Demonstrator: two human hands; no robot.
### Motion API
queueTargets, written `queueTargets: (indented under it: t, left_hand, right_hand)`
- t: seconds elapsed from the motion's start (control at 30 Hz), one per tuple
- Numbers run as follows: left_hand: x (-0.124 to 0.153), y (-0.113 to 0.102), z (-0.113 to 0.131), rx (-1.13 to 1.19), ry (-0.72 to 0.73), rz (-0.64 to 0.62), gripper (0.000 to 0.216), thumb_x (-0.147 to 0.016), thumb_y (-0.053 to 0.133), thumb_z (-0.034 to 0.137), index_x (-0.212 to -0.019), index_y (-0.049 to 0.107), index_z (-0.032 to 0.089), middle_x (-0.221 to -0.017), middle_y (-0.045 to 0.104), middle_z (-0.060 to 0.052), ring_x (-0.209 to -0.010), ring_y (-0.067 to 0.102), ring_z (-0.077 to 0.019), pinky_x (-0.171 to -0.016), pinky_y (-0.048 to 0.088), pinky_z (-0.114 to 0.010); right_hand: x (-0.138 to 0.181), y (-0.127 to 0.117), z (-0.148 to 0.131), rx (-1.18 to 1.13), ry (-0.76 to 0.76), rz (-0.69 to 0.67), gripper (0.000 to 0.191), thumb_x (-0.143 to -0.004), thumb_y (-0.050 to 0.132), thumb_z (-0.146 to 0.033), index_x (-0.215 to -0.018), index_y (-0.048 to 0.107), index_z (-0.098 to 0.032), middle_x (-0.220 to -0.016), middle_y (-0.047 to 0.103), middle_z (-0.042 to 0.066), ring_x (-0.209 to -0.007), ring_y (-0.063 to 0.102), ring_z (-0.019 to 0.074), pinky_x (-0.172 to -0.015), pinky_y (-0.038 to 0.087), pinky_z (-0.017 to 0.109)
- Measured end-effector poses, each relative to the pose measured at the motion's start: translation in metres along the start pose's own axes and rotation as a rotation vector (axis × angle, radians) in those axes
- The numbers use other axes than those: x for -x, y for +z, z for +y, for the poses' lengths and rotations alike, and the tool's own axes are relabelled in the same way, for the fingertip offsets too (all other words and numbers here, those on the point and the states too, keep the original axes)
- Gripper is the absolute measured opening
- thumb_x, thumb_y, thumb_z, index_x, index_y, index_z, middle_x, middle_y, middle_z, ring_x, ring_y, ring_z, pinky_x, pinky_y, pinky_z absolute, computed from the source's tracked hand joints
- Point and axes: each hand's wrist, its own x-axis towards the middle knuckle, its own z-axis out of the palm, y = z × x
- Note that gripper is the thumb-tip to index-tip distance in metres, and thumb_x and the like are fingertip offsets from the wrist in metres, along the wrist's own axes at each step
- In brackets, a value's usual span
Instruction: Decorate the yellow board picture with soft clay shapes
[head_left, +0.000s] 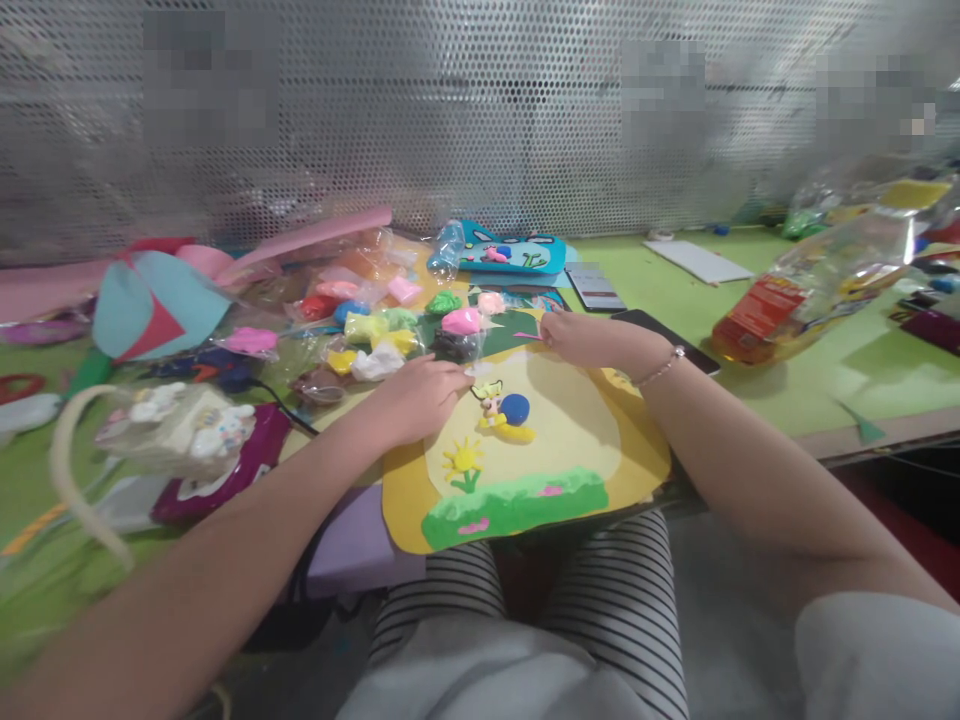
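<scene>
A yellow paper card [637, 455] with a cream centre lies in front of me and juts past the table's front edge. On it are a clay snail [514, 408] with a blue shell, a yellow clay flower [463, 458] and a green clay strip [517, 505] with pink patches. My left hand [427, 398] rests at the card's upper left edge, fingers stretched out. Near the top right edge, my right hand [574, 338] pinches a thin pink stick [528, 336], its tip pointing left. Its other end is hidden by the fingers.
Bagged lumps of coloured clay [379, 360] lie behind my left hand. A blue card [551, 262] stands at the back. To the right are a phone [595, 288], a dark tablet [675, 340] and a tilted bottle [795, 300]; a handled bag [180, 430] is at left.
</scene>
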Motion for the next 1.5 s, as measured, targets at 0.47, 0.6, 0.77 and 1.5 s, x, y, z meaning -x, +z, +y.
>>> queueTargets:
  t: [0.47, 0.6, 0.77, 1.5]
  left_hand:
    - [0.000, 0.000, 0.000, -0.046, 0.003, -0.007, 0.043, -0.086, 0.031, 0.010, -0.116, 0.062, 0.014, -0.122, 0.064, -0.008, -0.111, 0.059, -0.0193, -0.093, 0.043, -0.036]
    - [0.000, 0.001, -0.001, -0.069, 0.016, 0.016, 0.043, -0.086, 0.032, 0.011, -0.116, 0.063, 0.015, -0.121, 0.064, -0.008, -0.110, 0.059, -0.0183, -0.091, 0.044, -0.035]
    - [0.000, 0.001, 0.001, -0.057, 0.009, 0.009, 0.043, -0.087, 0.031, 0.011, -0.116, 0.062, 0.013, -0.122, 0.064, -0.009, -0.112, 0.058, -0.0200, -0.092, 0.043, -0.036]
    - [0.000, -0.001, 0.002, -0.025, -0.008, -0.033, 0.043, -0.089, 0.029, 0.012, -0.117, 0.061, 0.011, -0.124, 0.062, -0.010, -0.115, 0.056, -0.0215, -0.095, 0.042, -0.038]
  right_hand:
    - [-0.004, -0.006, -0.007, -0.272, 0.149, -0.015, 0.024, -0.084, 0.040, -0.004, -0.078, 0.063, -0.009, -0.085, 0.065, 0.014, -0.075, 0.057, 0.0189, -0.067, 0.044, 0.031]
    - [-0.014, -0.005, -0.017, -0.302, 0.258, -0.088, 0.030, -0.087, 0.038, -0.013, -0.079, 0.067, -0.010, -0.078, 0.066, 0.012, -0.069, 0.059, 0.0196, -0.062, 0.043, 0.031]
    - [-0.022, -0.012, -0.027, -0.411, 0.457, -0.084, 0.043, -0.089, 0.034, -0.030, -0.079, 0.069, -0.007, -0.071, 0.065, 0.016, -0.060, 0.059, 0.0203, -0.053, 0.037, 0.029]
    - [-0.015, -0.013, -0.013, -0.650, 0.717, -0.117, 0.030, -0.079, 0.046, -0.027, -0.080, 0.069, -0.008, -0.073, 0.066, 0.016, -0.063, 0.058, 0.0197, -0.050, 0.032, 0.026]
